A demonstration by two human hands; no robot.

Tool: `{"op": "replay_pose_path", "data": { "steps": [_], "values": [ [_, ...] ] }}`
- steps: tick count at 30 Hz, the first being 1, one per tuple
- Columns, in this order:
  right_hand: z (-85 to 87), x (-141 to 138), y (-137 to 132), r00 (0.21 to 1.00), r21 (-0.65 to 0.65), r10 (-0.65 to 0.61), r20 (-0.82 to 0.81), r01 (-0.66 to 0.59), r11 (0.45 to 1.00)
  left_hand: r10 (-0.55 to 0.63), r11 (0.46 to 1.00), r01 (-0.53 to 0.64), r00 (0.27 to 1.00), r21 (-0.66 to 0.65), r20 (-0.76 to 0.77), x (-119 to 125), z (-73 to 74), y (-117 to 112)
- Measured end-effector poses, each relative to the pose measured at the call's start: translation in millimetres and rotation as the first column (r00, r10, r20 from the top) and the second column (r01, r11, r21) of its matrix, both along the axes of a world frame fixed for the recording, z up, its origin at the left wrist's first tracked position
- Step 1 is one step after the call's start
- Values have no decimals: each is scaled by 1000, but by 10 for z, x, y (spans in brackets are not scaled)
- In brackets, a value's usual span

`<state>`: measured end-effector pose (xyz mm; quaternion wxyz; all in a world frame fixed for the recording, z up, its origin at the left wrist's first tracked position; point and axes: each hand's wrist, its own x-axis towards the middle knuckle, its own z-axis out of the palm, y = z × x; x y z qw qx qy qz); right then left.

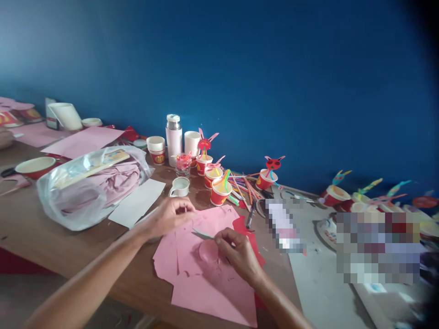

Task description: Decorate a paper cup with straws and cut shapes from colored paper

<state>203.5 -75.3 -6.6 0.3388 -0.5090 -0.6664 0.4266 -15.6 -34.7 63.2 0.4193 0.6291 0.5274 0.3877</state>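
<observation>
Pink paper [219,297] up front, spread out near the worktop's [140,274] front edge, and on it lies a round pink piece [208,251], right beside the right hand [236,250]! That hand is closed around scissors [203,235], blades pointing leftward over the sheet. Across from it, the left hand [176,211] curls its fingers above the paper's far-left side; whether they pinch anything, I can't tell. Beyond stands a white mug [180,188], then, towards the worktop's back edge, an upright pale flask [174,145] before the blue wall [240,82].
</observation>
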Motion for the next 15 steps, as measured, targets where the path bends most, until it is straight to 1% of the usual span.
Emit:
{"op": "replay_pose_path", "data": {
  "steps": [1,2,4,5,6,8,9,11,13,15],
  "values": [
    [-15,44,-9,999,40,-4,34,3,999,11,985,10,992,170,-127,-125,62,133],
    [-34,88,-21,997,75,-8,73,2,997,71,972,-34,985,231,-155,-258,125,292],
    [-85,162,-51,987,138,-18,162,-5,990,185,947,-127,967,296,-176,-515,238,666],
    [-114,189,-67,977,173,-21,213,-16,985,273,924,-188,934,332,-231,-624,281,865],
    [-144,208,-82,965,208,-22,263,-35,978,328,910,-208,891,358,-315,-712,313,1061],
    [-202,228,-105,935,267,-21,354,-79,960,394,890,-196,785,412,-479,-815,343,1410],
    [-230,232,-111,920,288,-22,391,-99,952,400,889,-189,765,417,-505,-831,344,1553],
    [-278,240,-116,897,319,-36,441,-119,940,392,895,-170,740,412,-547,-810,320,1766],
    [-316,253,-113,886,344,-54,461,-122,931,359,913,-144,728,382,-584,-756,275,1895],
    [-340,271,-103,886,372,-68,458,-121,920,320,930,-116,720,348,-616,-704,222,1967]
  ]
}}
